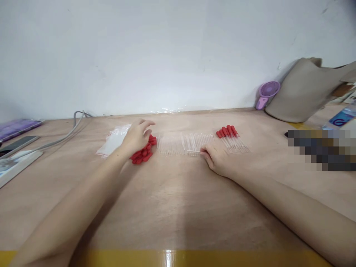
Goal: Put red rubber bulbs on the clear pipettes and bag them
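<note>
My left hand (pixel 137 136) rests over a heap of red rubber bulbs (pixel 144 154), fingers curled down onto them; whether it grips one is hidden. My right hand (pixel 215 157) pinches the end of a clear glass dropper tube (pixel 194 152) lying at the near edge of a row of bare clear tubes (pixel 182 142). To the right of that row lie several finished droppers with red bulbs (pixel 230 138). Left of the bulbs lies a stack of clear plastic bags (pixel 114 142).
A wooden table (pixel 172 207) with a yellow front strip meets a white wall. A grey cable (pixel 63 137), a phone (pixel 19 142) and a power strip (pixel 16 163) lie at the left. A purple fan (pixel 267 92), a beige bag (pixel 306 91) and a bottle (pixel 343 115) stand at the right.
</note>
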Motion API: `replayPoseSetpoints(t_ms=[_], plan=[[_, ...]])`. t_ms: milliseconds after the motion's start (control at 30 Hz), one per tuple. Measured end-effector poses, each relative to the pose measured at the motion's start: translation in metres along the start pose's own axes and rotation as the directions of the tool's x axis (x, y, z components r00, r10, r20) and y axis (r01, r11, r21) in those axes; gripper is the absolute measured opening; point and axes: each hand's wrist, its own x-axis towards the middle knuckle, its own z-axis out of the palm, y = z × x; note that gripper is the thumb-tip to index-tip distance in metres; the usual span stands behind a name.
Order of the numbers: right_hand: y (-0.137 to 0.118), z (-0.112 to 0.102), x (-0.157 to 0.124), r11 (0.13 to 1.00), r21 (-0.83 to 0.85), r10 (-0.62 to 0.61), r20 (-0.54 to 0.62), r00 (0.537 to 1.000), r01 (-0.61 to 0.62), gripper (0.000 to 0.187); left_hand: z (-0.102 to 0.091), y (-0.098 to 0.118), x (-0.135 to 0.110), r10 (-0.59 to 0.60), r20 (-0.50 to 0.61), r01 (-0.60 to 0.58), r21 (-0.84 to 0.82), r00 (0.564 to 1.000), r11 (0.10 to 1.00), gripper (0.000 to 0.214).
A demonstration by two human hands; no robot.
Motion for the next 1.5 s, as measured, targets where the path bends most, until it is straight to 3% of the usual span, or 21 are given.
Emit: replayPoseSetpoints(t_ms=[100,200,500,733,833,900,967,1067,1133,1333,1500], plan=[[0.004,0.003,-0.001,1.000,0.003,-0.001,-0.036,0.999,0.001,0.018,0.001,-0.034,0.024,-0.057,0.263,0.031,0.103,0.963,0.994,0.026],[0.007,0.006,-0.002,1.000,0.003,-0.018,-0.079,0.997,0.018,0.020,0.009,-0.051,0.038,-0.120,0.395,0.077,0.122,0.911,0.990,0.027],[0.006,0.009,-0.001,0.995,-0.037,-0.095,-0.077,0.992,0.093,0.031,0.016,-0.051,0.045,-0.163,0.427,0.174,0.013,0.889,0.985,0.031],[0.008,0.008,0.000,0.997,-0.006,-0.083,-0.039,0.996,0.083,0.027,0.007,-0.062,0.036,-0.244,0.327,0.316,-0.189,0.913,0.930,0.026],[0.006,0.006,0.000,0.998,-0.003,-0.063,-0.045,0.997,0.063,0.024,0.000,-0.049,0.026,-0.305,0.165,0.345,-0.365,0.938,0.865,0.021],[0.005,0.004,0.000,0.999,-0.013,-0.043,-0.050,0.998,0.043,0.023,-0.001,-0.028,0.015,-0.346,0.020,0.304,-0.527,0.938,0.793,0.017],[0.004,0.003,0.000,0.999,-0.021,-0.025,-0.046,0.999,0.024,0.023,0.003,-0.001,-0.001,-0.349,-0.038,0.233,-0.676,0.936,0.699,0.018],[0.005,0.004,0.000,1.000,-0.006,-0.024,-0.050,0.998,0.024,0.023,0.016,0.040,-0.029,-0.239,0.148,0.255,-0.817,0.960,0.518,0.026],[0.006,0.005,0.000,0.999,0.011,-0.037,-0.054,0.998,0.038,0.024,0.028,0.060,-0.045,-0.155,0.283,0.323,-0.848,0.946,0.421,0.030],[0.001,0.004,0.000,0.999,0.012,-0.042,-0.070,0.997,0.043,0.024,0.057,0.075,-0.059,-0.153,0.305,0.341,-0.836,0.940,0.430,0.030],[-0.018,-0.003,0.001,0.999,0.028,-0.031,-0.105,0.994,0.034,0.023,0.061,0.074,-0.061,-0.070,0.298,0.299,-0.857,0.952,0.419,0.026]])
